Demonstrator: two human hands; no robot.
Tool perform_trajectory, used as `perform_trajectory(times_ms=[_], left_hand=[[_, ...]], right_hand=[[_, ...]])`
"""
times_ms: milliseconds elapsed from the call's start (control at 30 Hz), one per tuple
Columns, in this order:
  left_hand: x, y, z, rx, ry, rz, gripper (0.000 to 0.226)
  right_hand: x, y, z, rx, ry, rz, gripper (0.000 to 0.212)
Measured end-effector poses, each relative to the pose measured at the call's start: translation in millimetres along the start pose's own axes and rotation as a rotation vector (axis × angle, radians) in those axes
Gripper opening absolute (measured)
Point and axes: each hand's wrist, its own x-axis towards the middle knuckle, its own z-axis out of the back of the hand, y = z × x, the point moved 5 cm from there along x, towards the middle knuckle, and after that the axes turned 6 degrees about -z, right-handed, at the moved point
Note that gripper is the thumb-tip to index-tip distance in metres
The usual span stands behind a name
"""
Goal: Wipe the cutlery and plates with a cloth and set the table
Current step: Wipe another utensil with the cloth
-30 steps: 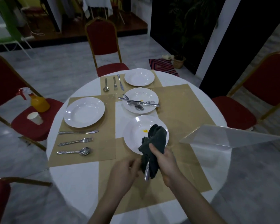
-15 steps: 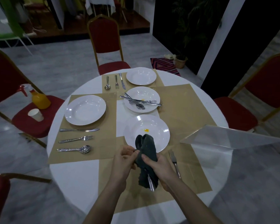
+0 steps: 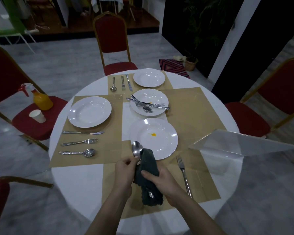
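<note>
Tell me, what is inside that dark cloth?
A spoon: its bowl sticks out above the cloth and its handle tip peeks out below. The wrapped middle of the handle is hidden.

Dim room; grey marble floor (image 3: 61,65); red gold-framed chairs (image 3: 111,36); white pillar (image 3: 227,48).

The dark cloth (image 3: 148,175) hides most of the spoon (image 3: 137,150) handle between the hands.

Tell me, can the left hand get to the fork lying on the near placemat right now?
Probably not directly. The left hand pinches the spoon, and the right hand, gripping the dark cloth, sits between it and the fork. The right hand is nearer, with bare placemat between.
</note>
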Motion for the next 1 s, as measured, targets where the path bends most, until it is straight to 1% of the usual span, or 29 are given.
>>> perform_trajectory(times_ms=[100, 167, 267, 367, 433, 500, 567, 633, 733, 800, 867, 933, 1000], left_hand=[[-4.2, -1.7, -8.4, 0.066, 0.173, -0.008, 0.028], [-6.4, -0.4, -9.7, 0.112, 0.204, -0.020, 0.025], [-4.8, -3.1, -10.8, 0.132, 0.159, -0.028, 0.026], [-1.8, -6.2, -5.9, 0.096, 0.025, -0.027, 0.024], [-2.2, -4.3, -2.0, 0.080, -0.014, -0.033, 0.026], [-5.7, -1.6, -3.0, 0.088, 0.028, -0.045, 0.033], [-11.5, 1.8, -7.5, 0.122, 0.109, -0.046, 0.034], [-10.5, 3.4, -8.4, 0.164, 0.145, -0.051, 0.032], [3.6, 0.6, -0.2, 0.198, 0.077, -0.076, 0.029], [8.3, 0.3, 3.6, 0.182, 0.026, -0.088, 0.026], [3.7, 7.7, -0.2, 0.165, 0.040, -0.068, 0.025], [-5.1, 21.7, -6.5, 0.198, 0.090, -0.033, 0.028], [-7.7, 30.3, -9.2, 0.210, 0.121, -0.002, 0.027]], right_hand=[[-1.5, -3.0, 6.6, 0.050, -0.051, 0.004, 0.015], [-1.4, -4.0, 9.4, 0.016, -0.048, 0.006, 0.014], [-3.0, -5.9, 8.8, -0.017, -0.045, 0.015, 0.017], [-5.9, -8.3, 2.1, -0.028, -0.014, 0.011, 0.018], [-6.4, -7.8, -1.0, -0.044, -0.008, 0.010, 0.018], [-5.0, -5.3, -1.4, -0.041, -0.027, 0.014, 0.016], [-3.1, -3.2, -1.1, -0.033, -0.058, 0.015, 0.013], [-1.8, -3.7, -2.5, -0.021, -0.080, 0.017, 0.013], [-2.5, -8.2, -8.4, -0.005, -0.078, 0.015, 0.018], [-2.8, -11.1, -10.1, -0.011, -0.075, 0.009, 0.017], [-0.8, -12.9, -5.7, -0.003, -0.109, 0.002, 0.014], [2.9, -13.7, 3.7, -0.006, -0.163, -0.003, 0.012], [6.6, -13.2, 7.7, -0.041, -0.160, 0.006, 0.011]])
